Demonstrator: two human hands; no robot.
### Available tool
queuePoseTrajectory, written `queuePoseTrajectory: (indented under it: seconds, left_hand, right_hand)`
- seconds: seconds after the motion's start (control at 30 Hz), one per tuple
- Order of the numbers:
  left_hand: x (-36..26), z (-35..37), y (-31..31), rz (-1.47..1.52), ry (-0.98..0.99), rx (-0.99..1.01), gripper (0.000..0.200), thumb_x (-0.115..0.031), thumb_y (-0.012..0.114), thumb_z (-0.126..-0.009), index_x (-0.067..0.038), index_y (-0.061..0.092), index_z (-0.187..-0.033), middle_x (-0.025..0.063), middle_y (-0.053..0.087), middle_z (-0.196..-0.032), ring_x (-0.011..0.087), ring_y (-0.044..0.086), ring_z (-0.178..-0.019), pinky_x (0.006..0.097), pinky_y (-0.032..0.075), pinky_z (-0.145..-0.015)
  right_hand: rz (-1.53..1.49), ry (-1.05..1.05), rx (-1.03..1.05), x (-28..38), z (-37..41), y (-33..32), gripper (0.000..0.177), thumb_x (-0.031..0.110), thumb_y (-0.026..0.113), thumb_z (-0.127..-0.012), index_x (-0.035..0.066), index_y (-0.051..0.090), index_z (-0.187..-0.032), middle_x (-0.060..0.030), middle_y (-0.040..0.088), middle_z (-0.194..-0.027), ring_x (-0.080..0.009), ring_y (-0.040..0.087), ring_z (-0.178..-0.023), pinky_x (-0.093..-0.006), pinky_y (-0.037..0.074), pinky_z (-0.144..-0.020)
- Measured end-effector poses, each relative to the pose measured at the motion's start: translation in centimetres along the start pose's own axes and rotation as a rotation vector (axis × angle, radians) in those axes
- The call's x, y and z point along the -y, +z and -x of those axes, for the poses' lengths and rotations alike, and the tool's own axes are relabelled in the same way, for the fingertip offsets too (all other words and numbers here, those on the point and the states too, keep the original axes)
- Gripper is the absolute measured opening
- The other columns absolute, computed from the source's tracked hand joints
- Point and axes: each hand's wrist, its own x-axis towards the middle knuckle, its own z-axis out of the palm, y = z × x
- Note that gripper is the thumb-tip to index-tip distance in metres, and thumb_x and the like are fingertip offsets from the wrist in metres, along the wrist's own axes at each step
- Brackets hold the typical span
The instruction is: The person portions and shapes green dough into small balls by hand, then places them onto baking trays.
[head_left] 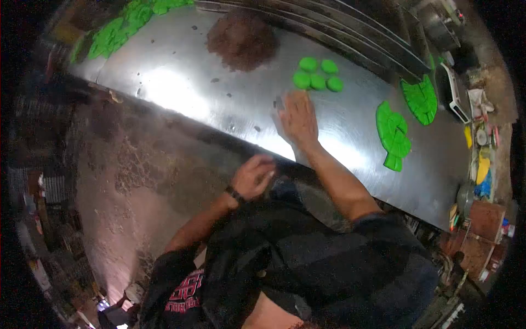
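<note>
Over the metal table (pixel 230 109), my right hand (pixel 299 118) lies with its fingers extended, palm down, just below a cluster of several round green dough pieces (pixel 317 81); nothing shows in it. My left hand (pixel 253 177) hangs in front of the table's near edge, close to my body, with its fingers curled loosely and somewhat blurred; whether it holds anything is hidden. A heap of brown crumbly material (pixel 243 41) sits farther back on the metal surface. To the right lie two larger green dough pieces, one cut and irregular (pixel 393 134), the other folded (pixel 421 100).
More green dough (pixel 123 27) lies at the table's far left end. Metal trays or rails (pixel 329 24) run along the back edge. On the right stand a white-edged device (pixel 456 93), a yellow item (pixel 483 170) and a brown box (pixel 486 220). Small dark crumbs dot the tabletop.
</note>
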Motion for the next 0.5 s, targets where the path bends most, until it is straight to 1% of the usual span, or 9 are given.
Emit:
queuePoseTrajectory:
  seconds: [0.03, 0.13, 0.17, 0.2, 0.27, 0.3, 0.37, 0.43, 0.5]
  left_hand:
    - [-0.1, 0.5, -0.4, 0.000, -0.012, -0.028, 0.015, -0.012, 0.059, -0.082, -0.003, 0.065, -0.093, 0.0132, 0.058, -0.104, 0.0282, 0.060, -0.090, 0.0355, 0.050, -0.076]
    - [-1.6, -0.6, -1.8, 0.022, -0.008, -0.122, 0.013, -0.010, 0.059, -0.082, -0.003, 0.064, -0.091, 0.0114, 0.059, -0.098, 0.0245, 0.061, -0.084, 0.0323, 0.051, -0.070]
    - [-2.4, -1.5, -2.1, 0.042, -0.015, -0.174, 0.012, -0.010, 0.059, -0.083, -0.002, 0.064, -0.090, 0.0109, 0.059, -0.096, 0.0233, 0.061, -0.082, 0.0316, 0.050, -0.070]
    - [-2.9, -2.7, -2.3, 0.062, -0.029, -0.228, 0.012, -0.010, 0.059, -0.083, -0.002, 0.064, -0.090, 0.0104, 0.059, -0.094, 0.0221, 0.061, -0.080, 0.0308, 0.050, -0.069]
    - [-3.1, -5.1, -2.0, 0.106, -0.077, -0.318, 0.012, -0.011, 0.059, -0.084, -0.003, 0.064, -0.090, 0.0099, 0.059, -0.093, 0.0207, 0.060, -0.078, 0.0297, 0.050, -0.067]
    - [-3.3, -6.7, -1.7, 0.132, -0.096, -0.352, 0.012, -0.011, 0.058, -0.084, -0.003, 0.064, -0.091, 0.0097, 0.059, -0.092, 0.0200, 0.060, -0.078, 0.0292, 0.049, -0.066]
    - [-4.1, -10.0, -0.6, 0.108, -0.100, -0.354, 0.016, -0.013, 0.058, -0.083, -0.002, 0.063, -0.094, 0.0119, 0.059, -0.097, 0.0242, 0.059, -0.087, 0.0316, 0.047, -0.074]
    - [-3.4, -12.9, 1.1, 0.116, -0.062, -0.349, 0.021, -0.016, 0.057, -0.085, 0.000, 0.061, -0.097, 0.0149, 0.059, -0.102, 0.0282, 0.056, -0.097, 0.0346, 0.044, -0.083]
    - [-2.4, -16.0, 2.5, -0.094, -0.001, -0.293, 0.030, -0.018, 0.057, -0.084, -0.002, 0.057, -0.108, 0.0167, 0.054, -0.114, 0.0326, 0.048, -0.111, 0.0418, 0.037, -0.093]
  right_hand:
    - [-0.035, 0.000, -0.026, 0.5, -0.4, -1.3, 0.049, 0.032, 0.045, -0.091, 0.003, 0.041, -0.131, -0.0218, 0.034, -0.135, -0.0392, 0.032, -0.125, -0.0438, 0.027, -0.105]
    - [-0.335, 0.110, -0.015, -0.9, 0.2, -0.7, 0.047, 0.028, 0.047, -0.088, -0.001, 0.045, -0.125, -0.0239, 0.038, -0.130, -0.0392, 0.034, -0.123, -0.0484, 0.027, -0.104]
    - [-0.355, 0.063, -0.101, -2.4, 0.7, 0.7, 0.043, 0.026, 0.048, -0.087, -0.003, 0.048, -0.119, -0.0236, 0.044, -0.125, -0.0385, 0.040, -0.117, -0.0484, 0.030, -0.101]
    - [-0.162, -0.123, 0.126, -4.2, 0.9, 0.3, 0.034, 0.024, 0.051, -0.085, 0.001, 0.054, -0.109, -0.0215, 0.052, -0.115, -0.0365, 0.045, -0.112, -0.0469, 0.031, -0.100]
    - [-0.212, -0.193, 0.340, -4.9, 1.9, -4.8, 0.029, 0.030, 0.057, -0.081, 0.005, 0.058, -0.097, -0.0194, 0.059, -0.102, -0.0350, 0.053, -0.102, -0.0435, 0.039, -0.093]
    - [-0.319, -0.082, 0.524, -5.1, 1.7, -7.3, 0.030, 0.031, 0.058, -0.079, 0.006, 0.059, -0.095, -0.0193, 0.060, -0.099, -0.0346, 0.055, -0.099, -0.0427, 0.041, -0.090]
    - [-0.534, 0.149, 0.872, -6.4, 0.9, -11.1, 0.031, 0.033, 0.062, -0.076, 0.007, 0.060, -0.092, -0.0192, 0.062, -0.093, -0.0338, 0.059, -0.091, -0.0411, 0.045, -0.083]
    - [-0.677, 0.133, 0.706, -9.8, 0.7, -11.4, 0.032, 0.033, 0.065, -0.074, 0.006, 0.061, -0.091, -0.0182, 0.063, -0.090, -0.0339, 0.061, -0.085, -0.0411, 0.047, -0.077]
    - [-0.742, 0.173, 0.521, -13.0, -0.3, -11.7, 0.032, 0.032, 0.067, -0.073, 0.006, 0.061, -0.092, -0.0165, 0.063, -0.090, -0.0330, 0.061, -0.084, -0.0406, 0.048, -0.076]
